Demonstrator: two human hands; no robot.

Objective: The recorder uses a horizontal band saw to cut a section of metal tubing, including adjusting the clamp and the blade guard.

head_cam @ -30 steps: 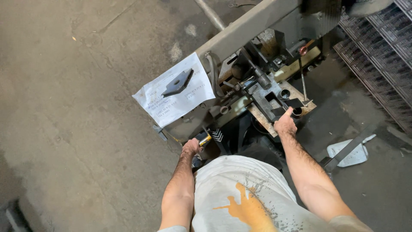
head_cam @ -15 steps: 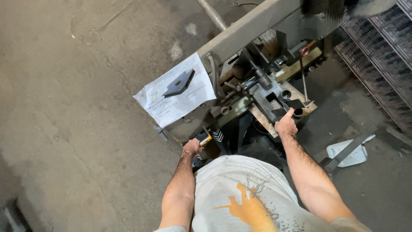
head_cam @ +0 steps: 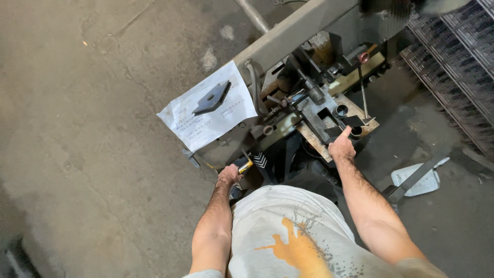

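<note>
The person is standing over a grimy steel cutting machine [head_cam: 309, 110], with the left hand [head_cam: 228, 175] closing around a short yellow-tipped lever handle [head_cam: 244, 165] at about seven o'clock from the machine's middle. The right hand [head_cam: 341, 147] is pressing on a small dark steel angle piece [head_cam: 352, 123] lying on the rusty flat machine bed [head_cam: 314, 141] at about five o'clock, fingers curled over its near edge; whether they are fully clamped on it cannot be told. The two hands are well apart. The angle piece is looking stiff, fairly heavy for its bulk and probably sharp at the cut ends, so it is best gripped along the flat leg, away from the edges. A white paper sheet [head_cam: 206, 110] bearing a dark notched metal sample plate [head_cam: 211, 99] is resting at nine o'clock, and a grey wire mesh rack [head_cam: 453, 67] is standing at two o'clock.
</note>
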